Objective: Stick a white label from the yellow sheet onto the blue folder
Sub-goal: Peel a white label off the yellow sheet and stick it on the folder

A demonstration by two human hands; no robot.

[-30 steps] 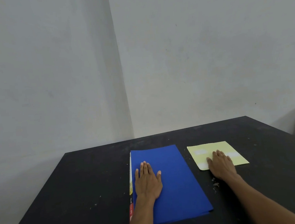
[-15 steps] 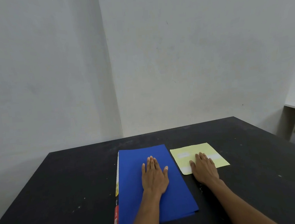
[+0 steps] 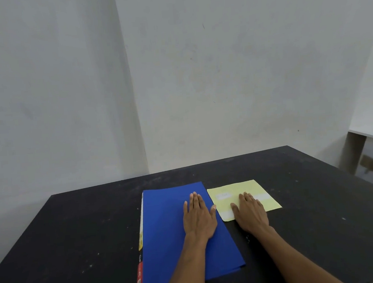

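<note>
The blue folder (image 3: 165,227) lies flat on the black table (image 3: 77,234), its spine with yellow and red stickers on the left. My left hand (image 3: 199,218) rests palm down on the folder's right half, fingers together. Just right of the folder lies the yellow sheet (image 3: 242,187) with white labels; one label (image 3: 223,196) shows near its far left, another (image 3: 262,196) at the right. My right hand (image 3: 250,214) lies flat on the sheet's near part, covering its middle. Neither hand holds anything.
Grey walls meet in a corner behind the table. A second, light-topped table (image 3: 372,137) stands at the far right. Small white specks dot the black tabletop.
The view has swung, shifting folder and sheet in the frame. My left hand has slid from the folder's left part to its right side. My right hand stays on the sheet.
</note>
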